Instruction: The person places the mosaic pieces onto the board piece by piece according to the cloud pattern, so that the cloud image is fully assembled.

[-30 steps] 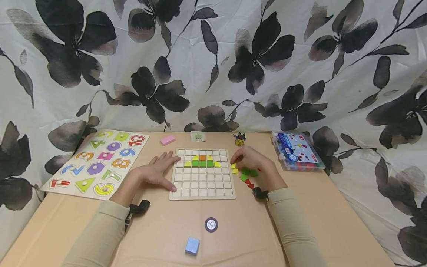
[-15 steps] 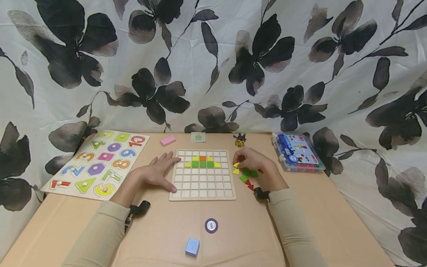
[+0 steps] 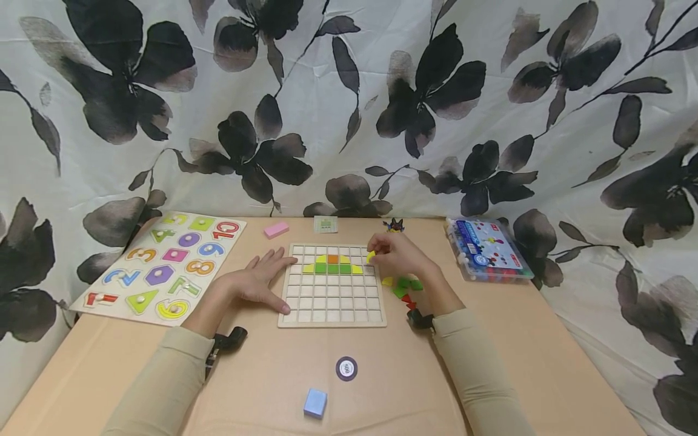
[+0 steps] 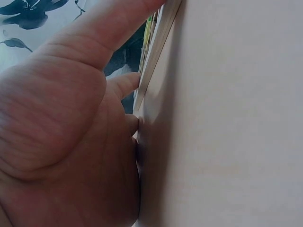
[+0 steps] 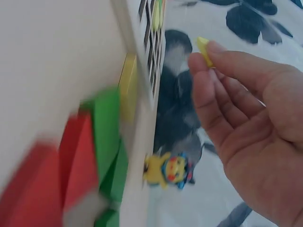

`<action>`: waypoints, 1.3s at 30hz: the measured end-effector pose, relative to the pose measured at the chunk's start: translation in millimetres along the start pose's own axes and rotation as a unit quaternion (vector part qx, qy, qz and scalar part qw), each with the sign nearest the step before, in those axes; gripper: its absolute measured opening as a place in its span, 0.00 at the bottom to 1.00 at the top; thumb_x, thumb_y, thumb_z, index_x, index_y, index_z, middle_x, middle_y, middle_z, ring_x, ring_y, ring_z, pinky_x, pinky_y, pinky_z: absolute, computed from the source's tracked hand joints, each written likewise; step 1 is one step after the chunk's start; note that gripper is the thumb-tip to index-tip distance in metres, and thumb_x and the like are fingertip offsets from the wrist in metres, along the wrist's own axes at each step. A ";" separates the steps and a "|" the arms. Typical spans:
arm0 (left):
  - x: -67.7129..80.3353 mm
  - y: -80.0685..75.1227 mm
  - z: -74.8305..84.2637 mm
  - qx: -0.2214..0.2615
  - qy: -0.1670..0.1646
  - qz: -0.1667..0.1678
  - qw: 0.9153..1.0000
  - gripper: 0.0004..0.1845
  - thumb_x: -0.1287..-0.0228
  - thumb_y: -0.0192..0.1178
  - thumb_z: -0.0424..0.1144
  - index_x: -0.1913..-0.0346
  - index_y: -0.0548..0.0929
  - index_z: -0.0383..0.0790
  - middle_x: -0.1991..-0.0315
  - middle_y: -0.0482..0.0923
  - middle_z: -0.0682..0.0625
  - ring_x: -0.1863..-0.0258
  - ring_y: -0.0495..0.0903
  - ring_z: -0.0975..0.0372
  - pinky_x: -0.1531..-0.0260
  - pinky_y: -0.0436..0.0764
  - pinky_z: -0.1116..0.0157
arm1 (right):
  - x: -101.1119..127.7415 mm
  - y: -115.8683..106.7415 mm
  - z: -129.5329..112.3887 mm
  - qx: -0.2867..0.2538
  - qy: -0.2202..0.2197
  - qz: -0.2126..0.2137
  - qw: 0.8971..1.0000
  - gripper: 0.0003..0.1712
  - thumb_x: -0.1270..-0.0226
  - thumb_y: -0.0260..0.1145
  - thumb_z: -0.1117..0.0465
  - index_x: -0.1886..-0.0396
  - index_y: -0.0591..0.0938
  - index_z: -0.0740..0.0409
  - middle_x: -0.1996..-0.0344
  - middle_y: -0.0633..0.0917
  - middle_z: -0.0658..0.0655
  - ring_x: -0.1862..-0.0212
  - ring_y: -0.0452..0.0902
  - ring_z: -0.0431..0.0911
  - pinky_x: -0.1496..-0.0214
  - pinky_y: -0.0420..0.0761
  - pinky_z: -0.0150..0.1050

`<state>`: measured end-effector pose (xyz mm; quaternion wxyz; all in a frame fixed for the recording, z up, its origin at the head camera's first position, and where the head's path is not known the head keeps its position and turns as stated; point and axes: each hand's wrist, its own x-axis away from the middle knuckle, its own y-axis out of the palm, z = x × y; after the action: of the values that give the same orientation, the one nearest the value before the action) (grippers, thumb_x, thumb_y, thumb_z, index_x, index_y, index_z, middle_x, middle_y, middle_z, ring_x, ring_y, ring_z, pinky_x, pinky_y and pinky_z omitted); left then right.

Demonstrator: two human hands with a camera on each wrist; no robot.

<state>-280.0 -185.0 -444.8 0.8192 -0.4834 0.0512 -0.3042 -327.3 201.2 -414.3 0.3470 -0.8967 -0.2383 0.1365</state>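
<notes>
Pinching a small yellow piece (image 5: 204, 49) between its fingertips, the right hand (image 3: 402, 257) holds it raised near the upper right corner of the grid board (image 3: 319, 304). Only the tips touch the piece, so this grip is narrow; a small slip or twist could probably drop it onto the board or the bench (image 3: 272, 372). The fingers hide a part of its shape, and for this reason a wrong angle over a cell might be noticed late.

The left hand (image 3: 255, 283) grips nothing: its fingers are spread, with the thumb and one fingertip touching the board's left edge. If this touch pushes unevenly, or becomes too light, the board could slide or turn on the bench. Then the green row (image 3: 332, 270) and the orange piece (image 3: 332, 259) above it could shift in their cells; how firmly they sit, one cannot tell.

Beside the board's right edge lies a spare yellow piece (image 3: 388, 281), with green pieces (image 3: 403, 283) and red pieces (image 3: 407, 298) near it. The wrist camera (image 3: 420, 320) appears very near the red ones, so a lowered forearm could sweep them away. The toy figure (image 5: 173, 170) stands behind the hand, and a careless knuckle may tip it.
</notes>
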 end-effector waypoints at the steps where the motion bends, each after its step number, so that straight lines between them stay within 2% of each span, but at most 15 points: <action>1: -0.4 0.2 0.0 -0.001 0.000 -0.001 1.000 0.67 0.56 0.78 0.67 0.17 0.55 0.44 0.15 0.35 0.33 0.16 0.33 0.37 0.22 0.34 0.33 | -2.2 1.9 -3.6 -0.003 -0.006 0.005 1.000 0.08 0.35 0.73 0.70 0.58 0.86 0.57 0.64 0.86 0.54 0.62 0.80 0.47 0.56 0.81 0.38; 5: -0.9 -0.1 1.5 -0.006 0.000 -0.003 1.000 0.67 0.56 0.78 0.67 0.17 0.55 0.45 0.15 0.35 0.33 0.16 0.33 0.37 0.21 0.35 0.33 | -14.0 11.7 -18.4 -0.017 -0.029 0.005 0.999 0.09 0.34 0.74 0.69 0.55 0.89 0.60 0.58 0.90 0.56 0.60 0.84 0.45 0.55 0.84 0.36; 9: -0.2 -0.5 3.6 -0.006 0.000 -0.002 1.000 0.67 0.56 0.78 0.67 0.17 0.55 0.44 0.15 0.35 0.32 0.16 0.33 0.36 0.22 0.35 0.32 | -31.8 28.6 -36.2 0.002 -0.048 -0.034 0.998 0.14 0.32 0.72 0.67 0.48 0.89 0.62 0.53 0.91 0.55 0.57 0.85 0.42 0.53 0.85 0.35; 15: 0.1 0.0 1.9 -0.005 -0.002 -0.003 1.000 0.67 0.55 0.78 0.67 0.17 0.55 0.44 0.15 0.35 0.31 0.16 0.33 0.36 0.22 0.35 0.32 | -60.1 62.3 -61.3 0.043 -0.093 -0.108 0.989 0.10 0.35 0.75 0.68 0.55 0.88 0.62 0.64 0.89 0.53 0.61 0.82 0.41 0.55 0.84 0.32; 20: 0.3 0.4 1.5 -0.003 0.000 -0.005 1.000 0.67 0.55 0.78 0.67 0.17 0.54 0.44 0.15 0.34 0.31 0.16 0.32 0.36 0.22 0.34 0.32 | -73.5 82.1 -71.0 0.081 -0.112 -0.146 0.980 0.06 0.37 0.77 0.67 0.60 0.90 0.58 0.67 0.89 0.50 0.63 0.82 0.39 0.57 0.83 0.30; 26: 0.3 -0.3 1.4 -0.002 0.006 -0.003 1.000 0.67 0.56 0.78 0.67 0.17 0.54 0.43 0.16 0.34 0.30 0.17 0.31 0.36 0.23 0.34 0.31 | -77.5 88.3 -75.3 0.122 -0.105 -0.164 0.973 0.05 0.35 0.76 0.67 0.61 0.91 0.54 0.68 0.89 0.49 0.64 0.80 0.38 0.58 0.81 0.29; 33: 0.8 -0.9 1.6 0.003 0.001 -0.007 1.000 0.67 0.56 0.78 0.68 0.17 0.54 0.44 0.15 0.33 0.31 0.16 0.31 0.36 0.22 0.33 0.32 | -77.2 88.7 -79.7 0.151 -0.100 -0.186 0.966 0.08 0.34 0.75 0.66 0.57 0.92 0.55 0.67 0.90 0.48 0.64 0.79 0.37 0.59 0.79 0.27; 39: 0.1 -0.6 1.3 0.007 0.002 -0.006 1.000 0.68 0.56 0.78 0.68 0.17 0.54 0.45 0.15 0.33 0.32 0.16 0.31 0.36 0.22 0.33 0.32 | -73.7 87.2 -81.2 0.167 -0.098 -0.176 0.965 0.10 0.34 0.75 0.64 0.53 0.92 0.55 0.67 0.88 0.48 0.64 0.77 0.38 0.60 0.78 0.29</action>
<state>-279.7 -184.2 -443.6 0.8206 -0.4774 0.0473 -0.3107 -327.6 61.2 -409.7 0.4850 -0.7526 -0.3988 0.1984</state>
